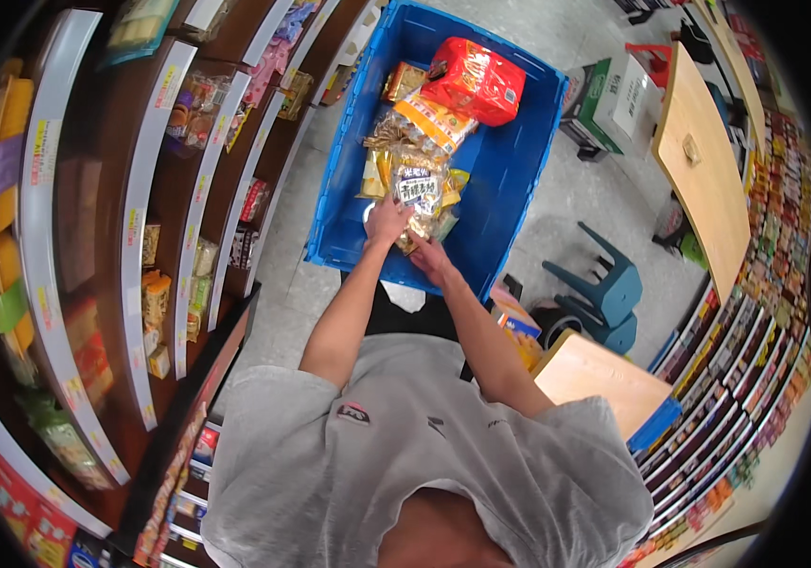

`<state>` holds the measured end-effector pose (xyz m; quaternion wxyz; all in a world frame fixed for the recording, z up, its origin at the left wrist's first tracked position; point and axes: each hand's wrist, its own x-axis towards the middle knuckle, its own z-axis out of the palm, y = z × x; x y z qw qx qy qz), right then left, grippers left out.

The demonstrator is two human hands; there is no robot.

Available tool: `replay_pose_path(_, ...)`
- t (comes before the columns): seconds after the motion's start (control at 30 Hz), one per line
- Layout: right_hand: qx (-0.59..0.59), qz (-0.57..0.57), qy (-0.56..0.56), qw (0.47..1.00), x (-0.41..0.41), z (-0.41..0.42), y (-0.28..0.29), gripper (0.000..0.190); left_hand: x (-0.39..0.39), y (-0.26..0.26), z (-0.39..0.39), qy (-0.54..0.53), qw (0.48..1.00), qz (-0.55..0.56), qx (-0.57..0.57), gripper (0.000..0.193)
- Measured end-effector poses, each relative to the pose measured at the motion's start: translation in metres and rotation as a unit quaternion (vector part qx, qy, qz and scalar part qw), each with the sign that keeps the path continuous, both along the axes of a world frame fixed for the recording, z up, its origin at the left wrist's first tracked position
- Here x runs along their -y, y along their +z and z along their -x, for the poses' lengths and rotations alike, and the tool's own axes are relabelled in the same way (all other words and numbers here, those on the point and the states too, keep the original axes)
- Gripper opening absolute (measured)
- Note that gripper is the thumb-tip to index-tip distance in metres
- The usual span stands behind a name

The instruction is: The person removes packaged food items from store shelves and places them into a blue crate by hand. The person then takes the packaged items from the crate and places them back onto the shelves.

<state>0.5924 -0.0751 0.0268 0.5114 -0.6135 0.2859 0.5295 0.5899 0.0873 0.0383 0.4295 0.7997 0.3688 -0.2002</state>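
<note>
A blue plastic crate [498, 184] stands before me with several packaged foods inside. Both my left hand [387, 221] and my right hand [432, 261] are at a clear snack bag with a white and dark printed label [416, 190], near the crate's close end. The left hand's fingers lie on the bag's lower part; the right hand's fingertips touch its bottom edge. Farther up lie an orange and white packet [435, 122], a large red package [476, 82] and a small gold packet [405, 81]. Yellow packets [375, 174] show beside and under the bag.
Store shelves [192, 213] with packaged foods line the left. On the right are a cardboard box [615, 106], a wooden tabletop [703, 156], an upturned teal stool [604, 284] and more stocked shelves [732, 355]. A light wooden board [597, 380] is near my right elbow.
</note>
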Motion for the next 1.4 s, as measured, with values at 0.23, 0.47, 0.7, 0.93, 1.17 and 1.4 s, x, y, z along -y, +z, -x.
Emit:
replay_pose_path(0.23,0.152,-0.033,-0.009,0.988,-0.020,0.000,0.103,0.056,-0.042,0.078,0.039,0.028,0.974,0.158,0.161,0.050)
replay_pose_path(0.47,0.173,-0.236,0.121,0.949,-0.068,-0.018,0.210,0.044,-0.084,0.183,0.120,0.324,0.831,0.372,0.256,0.039)
replay_pose_path(0.7,0.121,-0.320,0.305,0.889,-0.105,0.040,0.224,0.043,-0.050,0.230,0.244,0.503,0.790,0.239,0.257,0.055)
replay_pose_path(0.93,0.087,-0.325,0.450,0.827,-0.143,0.124,0.240,0.042,-0.021,0.224,0.354,0.587,0.693,0.231,0.348,0.046)
replay_pose_path(1.17,0.103,-0.308,0.481,0.814,-0.190,0.176,0.240,0.043,-0.055,0.226,0.403,0.514,0.714,0.175,0.443,0.050)
replay_pose_path(1.4,0.203,-0.395,0.504,0.741,-0.268,0.228,0.302,0.037,-0.133,0.274,0.464,0.515,0.685,0.131,0.499,0.052)
